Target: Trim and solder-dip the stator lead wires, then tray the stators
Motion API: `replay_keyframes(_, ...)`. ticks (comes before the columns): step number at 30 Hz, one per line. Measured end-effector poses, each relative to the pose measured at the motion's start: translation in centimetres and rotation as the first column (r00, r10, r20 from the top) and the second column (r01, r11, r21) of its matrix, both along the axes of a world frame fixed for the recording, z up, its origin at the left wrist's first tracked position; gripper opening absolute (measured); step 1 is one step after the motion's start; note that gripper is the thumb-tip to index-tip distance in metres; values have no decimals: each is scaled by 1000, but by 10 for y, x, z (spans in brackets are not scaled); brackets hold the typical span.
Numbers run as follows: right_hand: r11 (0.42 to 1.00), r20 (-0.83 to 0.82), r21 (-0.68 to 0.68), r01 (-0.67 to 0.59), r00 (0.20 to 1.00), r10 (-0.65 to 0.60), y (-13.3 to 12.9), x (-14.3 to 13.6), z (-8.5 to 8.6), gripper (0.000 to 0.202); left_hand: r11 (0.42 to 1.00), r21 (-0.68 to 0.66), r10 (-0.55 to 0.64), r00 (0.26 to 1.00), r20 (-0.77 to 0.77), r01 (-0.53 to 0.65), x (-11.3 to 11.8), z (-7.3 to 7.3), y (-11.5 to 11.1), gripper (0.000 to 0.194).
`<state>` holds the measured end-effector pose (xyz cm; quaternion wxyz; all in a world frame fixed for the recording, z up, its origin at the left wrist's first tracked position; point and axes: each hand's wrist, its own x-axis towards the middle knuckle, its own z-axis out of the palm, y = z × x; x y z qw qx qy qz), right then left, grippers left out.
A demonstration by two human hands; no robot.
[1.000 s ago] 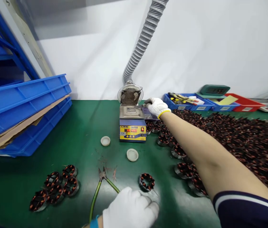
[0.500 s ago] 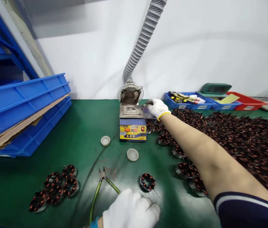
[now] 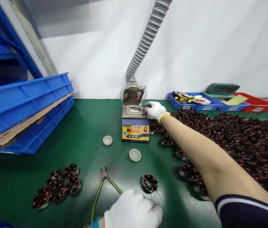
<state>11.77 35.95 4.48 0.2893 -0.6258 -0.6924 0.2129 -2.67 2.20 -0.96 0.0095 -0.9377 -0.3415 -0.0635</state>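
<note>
My right hand (image 3: 156,110), in a white knit glove with a yellow cuff, is closed on a flat metal scraper (image 3: 138,109). The scraper reaches over the molten surface of the solder pot (image 3: 135,129), a yellow and blue unit with red digits. My left hand (image 3: 134,210), also gloved, lies on the bench with its fingers curled; what they hold, if anything, is hidden. Close beside it are green-handled cutters (image 3: 104,174), jaws apart, and one copper-wound motor stator (image 3: 149,183) with a wire sticking out.
Two small white dishes (image 3: 135,155) sit before the pot. Several stators (image 3: 58,191) stand at left and a large mass of them (image 3: 238,142) at right. Blue bins (image 3: 188,103) line the back, blue trays (image 3: 27,95) the left. A grey duct (image 3: 145,38) rises behind.
My right hand has brought the scraper leftward from the pot's right side to over the solder. The digits on the display differ. My left hand stays in place while the view shifts slightly.
</note>
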Motion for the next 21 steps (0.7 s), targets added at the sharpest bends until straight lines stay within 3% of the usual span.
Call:
replay_keyframes(9,996,-83,29,79,994,-76,6,-3,-6,38,1000,23,14,1000,2,-14,1,-5,1,22)
replay_keyframes(15,998,-89,15,66,994,-64,15,-9,-9,37,997,69,15,999,40,-18,1,-12,0,31)
replay_keyframes(21,999,-70,31,34,997,-32,18,-13,-8,36,999,45,18,1000,0,-18,5,-18,1,25)
